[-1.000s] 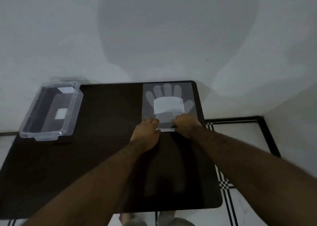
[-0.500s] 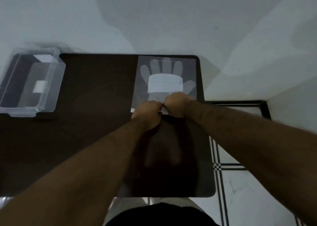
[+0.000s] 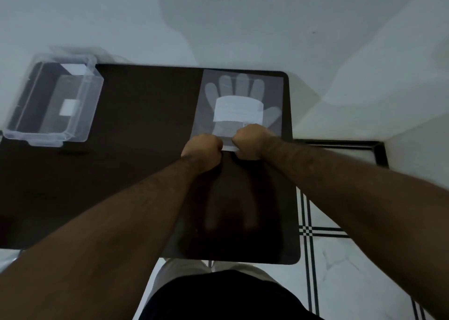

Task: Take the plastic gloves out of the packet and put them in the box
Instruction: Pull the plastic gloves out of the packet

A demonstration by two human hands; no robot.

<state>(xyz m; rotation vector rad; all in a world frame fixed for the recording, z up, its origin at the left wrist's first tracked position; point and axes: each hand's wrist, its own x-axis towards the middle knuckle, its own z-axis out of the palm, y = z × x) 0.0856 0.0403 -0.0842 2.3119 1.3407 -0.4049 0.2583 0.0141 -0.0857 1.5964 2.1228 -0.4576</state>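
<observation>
A clear flat packet lies at the far right of the dark table. Pale plastic gloves with a white label show through it. My left hand and my right hand are both closed on the packet's near edge, side by side with a white strip of that edge between them. The clear plastic box stands open at the far left corner, well apart from both hands. It holds no gloves; only white labels show on it.
A white wall runs just behind the table. To the right and below is white tiled floor with black lines. The table's near edge is close to my body.
Both hands slid together along the packet's near edge and closed into fists on it. The camera tilted downwards, so my body now shows at the bottom.
</observation>
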